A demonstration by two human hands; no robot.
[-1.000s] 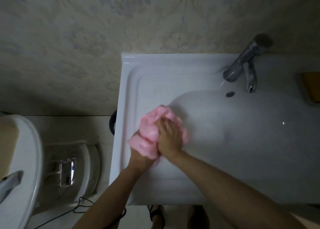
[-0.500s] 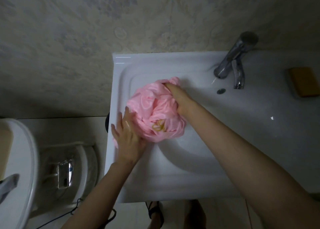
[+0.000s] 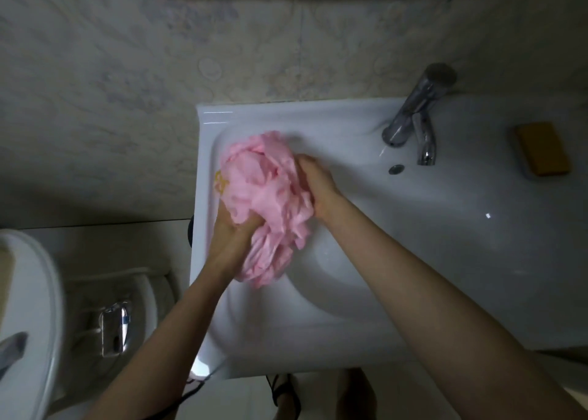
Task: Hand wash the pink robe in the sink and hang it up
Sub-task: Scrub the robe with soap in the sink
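The pink robe [image 3: 267, 197] is a wet bunched wad on the left ledge of the white sink [image 3: 397, 260], spilling toward the basin. A small yellow patch shows at its left edge. My left hand [image 3: 234, 232] grips the robe from below left, fingers buried in the fabric. My right hand [image 3: 315, 181] grips its right side, fingers curled into the folds.
A chrome tap [image 3: 413, 117] stands at the back of the sink with the overflow hole below it. A yellow soap bar [image 3: 542, 147] lies on the right ledge. A toilet [image 3: 28, 308] and a flush fitting sit at the lower left. Tiled wall behind.
The robe has been turned and pushed further left onto the ledge. My left hand went from lying flat against it to gripping it. My right hand shifted to its right side.
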